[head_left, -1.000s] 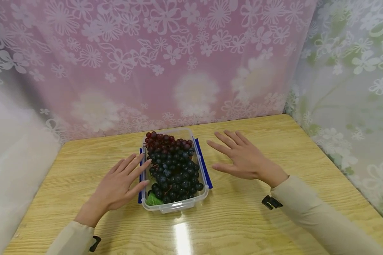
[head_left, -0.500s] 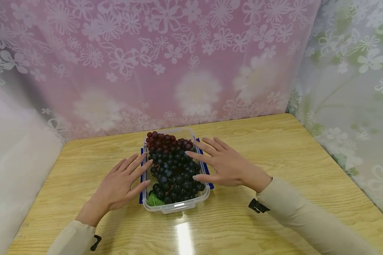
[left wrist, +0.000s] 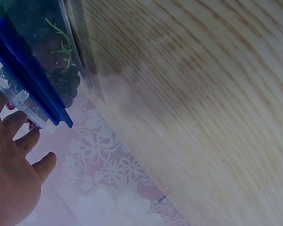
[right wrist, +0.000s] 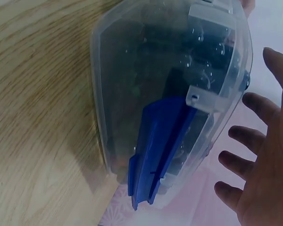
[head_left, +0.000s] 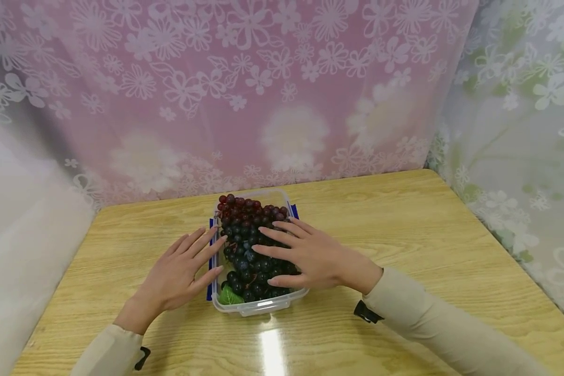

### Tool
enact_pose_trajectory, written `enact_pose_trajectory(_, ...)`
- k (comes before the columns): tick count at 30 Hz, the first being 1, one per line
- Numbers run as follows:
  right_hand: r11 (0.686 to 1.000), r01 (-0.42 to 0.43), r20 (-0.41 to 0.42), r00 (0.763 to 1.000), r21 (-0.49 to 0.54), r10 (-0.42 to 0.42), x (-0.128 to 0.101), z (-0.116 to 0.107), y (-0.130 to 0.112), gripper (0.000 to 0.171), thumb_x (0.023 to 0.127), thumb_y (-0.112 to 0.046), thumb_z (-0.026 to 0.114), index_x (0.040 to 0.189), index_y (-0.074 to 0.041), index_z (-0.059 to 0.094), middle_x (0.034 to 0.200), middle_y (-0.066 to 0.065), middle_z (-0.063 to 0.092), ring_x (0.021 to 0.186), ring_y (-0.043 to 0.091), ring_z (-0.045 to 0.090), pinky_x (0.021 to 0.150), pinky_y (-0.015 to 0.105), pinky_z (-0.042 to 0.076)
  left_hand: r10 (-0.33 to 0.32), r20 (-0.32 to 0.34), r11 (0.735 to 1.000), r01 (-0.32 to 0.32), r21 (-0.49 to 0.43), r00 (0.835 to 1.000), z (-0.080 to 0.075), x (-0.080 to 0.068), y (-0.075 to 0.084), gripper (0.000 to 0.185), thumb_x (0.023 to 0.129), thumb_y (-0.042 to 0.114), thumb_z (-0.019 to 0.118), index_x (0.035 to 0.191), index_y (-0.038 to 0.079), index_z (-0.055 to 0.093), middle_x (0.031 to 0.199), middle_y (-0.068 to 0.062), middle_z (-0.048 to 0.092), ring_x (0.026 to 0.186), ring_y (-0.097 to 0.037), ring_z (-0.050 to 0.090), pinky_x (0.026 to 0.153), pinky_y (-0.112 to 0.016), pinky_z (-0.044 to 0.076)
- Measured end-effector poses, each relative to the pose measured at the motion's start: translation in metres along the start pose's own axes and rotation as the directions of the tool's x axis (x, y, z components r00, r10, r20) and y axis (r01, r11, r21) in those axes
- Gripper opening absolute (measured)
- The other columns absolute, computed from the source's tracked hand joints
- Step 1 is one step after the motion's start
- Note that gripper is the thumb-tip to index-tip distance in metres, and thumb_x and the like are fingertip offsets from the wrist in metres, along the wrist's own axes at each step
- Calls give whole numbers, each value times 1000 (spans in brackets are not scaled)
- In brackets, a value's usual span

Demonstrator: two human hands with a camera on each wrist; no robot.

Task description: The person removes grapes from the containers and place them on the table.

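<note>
Leaf (head_left: 228, 296) (green) lies beside grapes (head_left: 241, 253) partly hidden by the right hand (head_left: 314, 259).

Tabletop (head_left: 404, 224): yellowish woodgrain
Grapes (head_left: 241, 257): red toward tabletop's far edge, blackish nearer
Container flaps (right wrist: 155, 141): blue
Curtain (head_left: 244, 104): pink, white-flowered

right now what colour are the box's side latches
Side latches are blue; right wrist view shows one best.

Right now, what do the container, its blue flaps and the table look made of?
The container looks like clear, glossy plastic: dark grapes show through its wall. The blue flaps are probably smooth, opaque plastic, evenly colored with thin edges. The table shows wood grain and a bright reflection: varnished wood or glossy laminate.
</note>
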State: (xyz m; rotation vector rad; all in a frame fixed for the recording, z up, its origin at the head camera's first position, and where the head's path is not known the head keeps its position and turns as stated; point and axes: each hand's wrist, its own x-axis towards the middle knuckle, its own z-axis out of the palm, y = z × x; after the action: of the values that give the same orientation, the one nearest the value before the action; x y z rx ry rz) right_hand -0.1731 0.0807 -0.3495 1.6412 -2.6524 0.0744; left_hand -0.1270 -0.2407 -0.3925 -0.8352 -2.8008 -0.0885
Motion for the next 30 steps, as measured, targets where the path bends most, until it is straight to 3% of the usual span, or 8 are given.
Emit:
enact_pose_trajectory(10, 996, 86, 1, 996, -11, -86, 3, 4, -5, 58, 100, -56, 32, 152, -32, 27, 156, 1, 24, 142, 24, 21, 116, 45, 10, 6, -14, 1000, -6, -3, 1000, 2, 0, -1, 62, 99, 52, 41, 152, 22, 31, 157, -4, 22, 141, -29, 22, 113, -48, 18)
enact_pose_trajectory(16, 989, 138, -30, 990, -59, -140, 6, 4, -8, 52, 98, -46, 49, 145, -24, 44, 134, 0, 52, 127, 21, 42, 114, 44, 19, 3, -22, 1000, -3, -6, 1000, 4, -1, -1, 61, 99, 51, 42, 152, 22, 31, 156, -4, 23, 141, -29, 23, 112, -47, 19)
enact_pose_trajectory(20, 988, 143, -9, 990, -55, -143, 10, 3, -10, 49, 97, -44, 53, 140, -20, 49, 124, -2, 59, 120, 18, 49, 114, 44, 20, -1, -24, 1000, 1, -12, 1000, 5, -2, -1, 61, 99, 50, 42, 152, 22, 31, 156, -4, 23, 141, -28, 23, 113, -47, 18)
enact_pose_trajectory(26, 985, 154, 9, 988, -74, -154, 14, 2, -12, 48, 96, -43, 54, 137, -17, 52, 120, -2, 62, 108, 15, 56, 97, 33, 43, -5, -21, 1000, 5, -22, 1000, 5, -2, -1, 61, 99, 50, 42, 152, 22, 30, 157, -4, 22, 141, -28, 22, 113, -47, 18)
enact_pose_trajectory(30, 985, 162, 49, 986, -52, -159, 16, -2, -12, 49, 96, -41, 56, 138, -16, 52, 120, -1, 63, 106, 14, 57, 92, 30, 47, -11, -19, 1000, 10, -28, 1000, 6, -2, -1, 61, 99, 50, 41, 152, 22, 30, 157, -4, 21, 141, -28, 22, 113, -47, 17)
